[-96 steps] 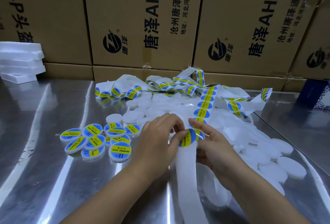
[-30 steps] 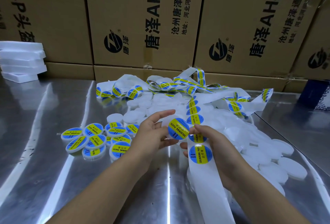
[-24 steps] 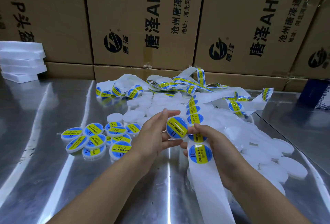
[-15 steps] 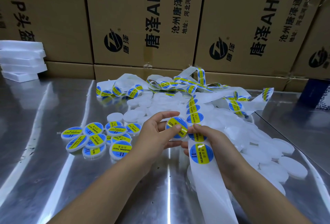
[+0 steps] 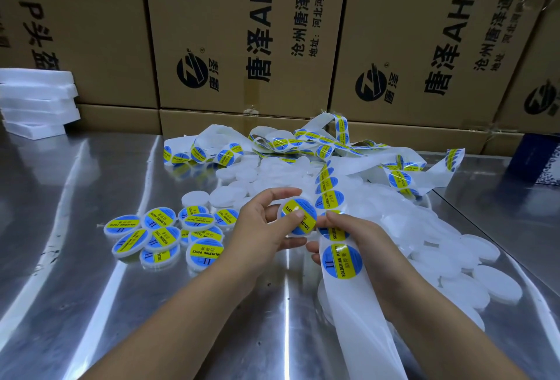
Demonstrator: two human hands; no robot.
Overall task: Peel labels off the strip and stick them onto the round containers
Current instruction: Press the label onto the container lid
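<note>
My left hand [image 5: 260, 234] holds a round white container [image 5: 298, 219] with a blue and yellow label on its lid; the thumb presses on the label. My right hand [image 5: 360, 243] pinches the white label strip [image 5: 357, 313], which runs down toward me and carries a blue and yellow label [image 5: 341, 261] just below my fingers. The strip continues up into a tangled heap [image 5: 318, 143] at the back. A pile of unlabelled white containers [image 5: 439, 252] lies to the right. Several labelled containers [image 5: 163, 235] lie in a cluster to the left.
The work surface is a shiny steel table [image 5: 75, 304]. Brown cardboard boxes [image 5: 242, 31] form a wall along its back. A stack of white foam sheets [image 5: 33, 101] sits at the far left. A dark blue box [image 5: 536, 158] stands at the right edge.
My left hand took a labelled container off the strip, turned it face up, and its thumb came down onto the label. The right hand pulled the strip further toward me.
</note>
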